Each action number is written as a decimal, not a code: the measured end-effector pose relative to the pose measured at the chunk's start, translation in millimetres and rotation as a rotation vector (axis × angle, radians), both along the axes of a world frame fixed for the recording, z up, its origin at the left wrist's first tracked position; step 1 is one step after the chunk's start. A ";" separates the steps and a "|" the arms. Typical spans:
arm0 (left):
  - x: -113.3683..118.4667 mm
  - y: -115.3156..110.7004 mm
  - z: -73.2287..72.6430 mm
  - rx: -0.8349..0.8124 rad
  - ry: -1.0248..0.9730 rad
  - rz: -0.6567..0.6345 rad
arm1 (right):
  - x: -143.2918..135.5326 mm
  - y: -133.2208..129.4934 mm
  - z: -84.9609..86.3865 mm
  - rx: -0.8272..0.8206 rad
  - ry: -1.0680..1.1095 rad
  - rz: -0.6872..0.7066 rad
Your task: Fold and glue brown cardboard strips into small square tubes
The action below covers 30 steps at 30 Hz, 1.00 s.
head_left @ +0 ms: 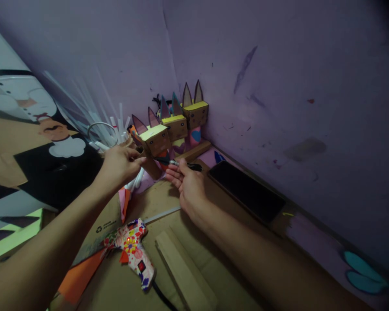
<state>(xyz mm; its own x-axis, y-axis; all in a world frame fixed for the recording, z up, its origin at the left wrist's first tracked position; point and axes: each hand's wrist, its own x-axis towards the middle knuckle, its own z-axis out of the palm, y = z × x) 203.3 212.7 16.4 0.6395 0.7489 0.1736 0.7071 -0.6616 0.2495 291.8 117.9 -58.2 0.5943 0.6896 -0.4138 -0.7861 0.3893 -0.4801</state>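
Floral glue gun point(136, 250) lies beside a wooden block point(184, 272)

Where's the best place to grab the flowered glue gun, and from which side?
I'd take the glue gun by its handle, from the near side, fingers closing across it: it lies flat, handle slanting toward the wearer, cord leaving its end. Avoid the far-left tip; the red light is lit, so it may be hot.
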 end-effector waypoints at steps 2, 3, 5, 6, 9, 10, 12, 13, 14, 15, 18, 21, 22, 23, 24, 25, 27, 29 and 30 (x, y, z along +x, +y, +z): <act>-0.2 0.0 -0.1 -0.004 -0.001 0.007 | 0.5 0.2 -0.4 0.004 0.000 0.005; -0.2 0.1 -0.2 -0.006 -0.003 0.009 | 0.8 0.2 -0.5 0.007 -0.002 0.006; 0.0 0.4 -0.3 -0.008 -0.007 0.012 | 1.5 0.0 -0.6 0.009 -0.008 0.007; 0.2 0.6 -0.4 -0.009 -0.008 0.012 | 1.8 0.0 -0.7 0.008 -0.012 0.006; 1.1 1.1 -0.7 -0.003 -0.007 0.009 | 2.0 -0.1 -1.0 0.008 -0.028 0.007; 1.2 1.2 -0.7 -0.001 -0.008 0.009 | 2.0 -0.1 -1.2 0.009 -0.031 0.006; 1.0 1.1 -0.9 0.002 -0.012 0.008 | 1.8 0.1 -2.0 0.010 -0.034 0.003; 0.7 1.0 -0.9 0.002 -0.014 0.007 | 1.7 0.2 -2.5 0.010 -0.034 0.000; 0.3 0.9 -1.0 0.000 -0.016 0.006 | 1.6 0.3 -3.0 0.010 -0.036 -0.003; -0.2 0.7 -1.0 -0.002 -0.017 0.005 | 1.6 0.3 -3.4 0.011 -0.039 -0.005; -1.2 0.6 -0.8 -0.004 -0.017 0.001 | 1.1 0.0 -4.3 0.019 -0.049 -0.015; -0.9 1.1 -0.6 -0.006 -0.012 -0.003 | -0.3 -0.7 -4.8 0.023 -0.054 -0.025; -0.7 1.3 -0.5 -0.005 -0.013 -0.002 | -0.9 -0.9 -5.0 0.022 -0.058 -0.027; -0.5 1.5 -0.4 -0.004 -0.015 -0.001 | -1.5 -1.0 -5.3 0.023 -0.064 -0.029; -0.3 1.6 -0.3 -0.003 -0.016 0.000 | -1.9 -1.0 -5.6 0.023 -0.070 -0.035; -0.1 1.5 -0.1 -0.003 -0.017 0.000 | -2.2 -1.0 -6.0 0.025 -0.076 -0.042; 0.1 1.1 0.4 -0.007 -0.014 0.001 | -2.3 -0.8 -6.8 0.028 -0.086 -0.060; 0.2 0.3 1.0 -0.009 -0.011 0.005 | -1.9 -0.6 -7.6 0.034 -0.095 -0.070; 0.3 -0.2 1.3 -0.009 -0.009 0.008 | -1.8 -0.4 -7.9 0.040 -0.101 -0.069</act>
<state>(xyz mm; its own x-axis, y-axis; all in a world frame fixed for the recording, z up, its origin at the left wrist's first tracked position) 203.6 212.5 17.7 0.6317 0.7557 0.1728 0.7103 -0.6535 0.2614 290.0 117.5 -66.0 0.6779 0.6607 -0.3225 -0.7055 0.4612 -0.5382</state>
